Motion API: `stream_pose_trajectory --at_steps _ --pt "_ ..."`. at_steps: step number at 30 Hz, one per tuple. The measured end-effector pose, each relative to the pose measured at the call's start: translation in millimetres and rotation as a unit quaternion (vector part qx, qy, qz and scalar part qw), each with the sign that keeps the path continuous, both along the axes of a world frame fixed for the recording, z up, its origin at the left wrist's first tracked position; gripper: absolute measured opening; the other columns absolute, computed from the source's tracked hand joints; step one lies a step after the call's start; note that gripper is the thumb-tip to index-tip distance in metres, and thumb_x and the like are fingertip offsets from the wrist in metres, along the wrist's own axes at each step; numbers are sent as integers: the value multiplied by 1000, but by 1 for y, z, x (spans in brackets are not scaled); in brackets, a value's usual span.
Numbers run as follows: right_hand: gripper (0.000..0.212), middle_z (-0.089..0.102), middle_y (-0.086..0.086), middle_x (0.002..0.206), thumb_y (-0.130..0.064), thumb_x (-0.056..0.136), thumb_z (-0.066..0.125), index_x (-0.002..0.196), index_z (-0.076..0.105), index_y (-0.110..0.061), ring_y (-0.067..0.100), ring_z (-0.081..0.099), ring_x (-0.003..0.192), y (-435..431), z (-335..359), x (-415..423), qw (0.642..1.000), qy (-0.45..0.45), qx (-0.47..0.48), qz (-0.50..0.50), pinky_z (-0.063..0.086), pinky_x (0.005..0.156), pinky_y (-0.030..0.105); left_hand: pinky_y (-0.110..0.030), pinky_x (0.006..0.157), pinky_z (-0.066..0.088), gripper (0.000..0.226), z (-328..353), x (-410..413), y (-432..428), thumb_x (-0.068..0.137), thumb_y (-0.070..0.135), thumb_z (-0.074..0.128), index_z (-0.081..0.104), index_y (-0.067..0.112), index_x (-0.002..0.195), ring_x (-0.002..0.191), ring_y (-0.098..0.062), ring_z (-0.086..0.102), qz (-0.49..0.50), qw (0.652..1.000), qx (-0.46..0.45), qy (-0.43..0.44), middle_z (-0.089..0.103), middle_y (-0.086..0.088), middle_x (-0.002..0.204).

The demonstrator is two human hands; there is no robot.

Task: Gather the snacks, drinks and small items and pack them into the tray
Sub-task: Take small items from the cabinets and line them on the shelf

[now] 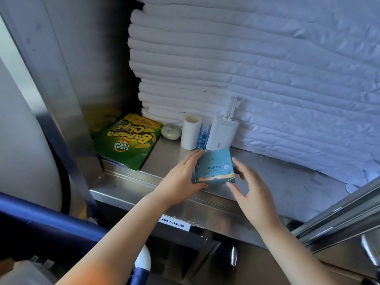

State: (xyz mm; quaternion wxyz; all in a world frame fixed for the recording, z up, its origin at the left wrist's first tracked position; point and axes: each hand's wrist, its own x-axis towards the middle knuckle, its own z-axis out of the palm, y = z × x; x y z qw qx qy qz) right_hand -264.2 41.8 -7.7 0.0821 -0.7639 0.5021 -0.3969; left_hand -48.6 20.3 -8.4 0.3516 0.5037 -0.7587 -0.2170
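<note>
A small teal box stands on the steel shelf. My left hand grips its left side, fingers on top and thumb underneath. My right hand is at its right side, thumb touching the lower right corner and fingers spread just off the edge. Behind the box stand a white power bank with a cable, a small blue bottle, a white roll and a pale oval soap. A green bag of banana chips lies at the shelf's left end. No tray is in view.
A tall stack of folded white linen fills the back of the shelf. A steel wall closes the left side. A white label is stuck to the shelf's front edge. A blue rail crosses the lower left.
</note>
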Motion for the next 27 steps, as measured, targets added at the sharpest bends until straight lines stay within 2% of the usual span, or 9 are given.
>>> stream_pose_trajectory --at_steps 4,6,8,10,12,15,21,25,27 --pt "27 56 -12 110 -17 81 72 108 67 -23 5 58 99 2 -5 -5 999 46 -8 -8 46 79 15 10 89 12 82 0 -3 -5 79 25 74 28 17 146 128 -1 30 -35 999 18 -34 29 4 151" --pt "24 58 -8 111 -15 81 72 105 69 -19 7 59 100 3 -7 -6 998 55 -12 -11 52 79 23 8 93 13 77 -1 -4 -7 80 26 73 31 17 144 134 -4 29 -45 998 15 -42 24 5 153" --pt "24 60 -4 112 -14 81 72 104 70 -16 11 59 102 2 -7 -5 997 68 -28 -13 51 82 25 -5 104 17 70 -2 -4 -4 82 26 71 36 15 142 140 -8 21 -51 997 -14 -60 16 5 156" --pt "23 61 -1 117 -12 80 73 103 70 -13 12 56 107 2 -6 -5 996 82 -41 -12 46 88 21 -21 112 20 60 -6 -3 3 82 24 71 46 11 135 144 -15 16 -41 992 -78 -94 15 -2 157" --pt "24 62 -2 119 -11 80 73 103 69 -12 11 56 107 3 -7 -4 995 93 -43 -10 46 88 20 -33 109 32 49 -14 -3 13 79 17 73 57 7 124 137 -26 33 -10 984 -141 -112 34 -11 149" --pt "22 65 -4 113 -9 79 74 100 68 -13 13 62 101 6 -8 -3 993 105 -52 -19 55 79 28 -37 92 46 40 -24 -7 26 80 5 69 60 6 119 108 -27 56 24 979 -173 -107 56 -11 125" --pt "16 66 -3 99 -4 76 74 88 67 -12 21 64 89 10 -8 -14 986 106 -66 -107 55 65 29 -36 89 51 49 -16 -35 16 74 6 72 61 5 121 102 -26 62 3 967 -196 -163 61 -9 123" --pt "17 65 -2 101 -1 78 70 91 65 -12 24 63 91 2 -4 -27 979 87 -27 -185 52 66 32 -36 94 49 59 -11 -63 4 68 15 74 60 7 125 110 -24 60 -16 960 -176 -217 60 -6 127" --pt "19 65 -2 106 -1 81 66 97 65 -12 24 63 94 -7 -3 -30 971 67 2 -229 50 65 32 -35 101 42 60 -8 -75 -6 74 19 69 54 8 131 119 -24 54 -10 958 -152 -242 55 -5 134"
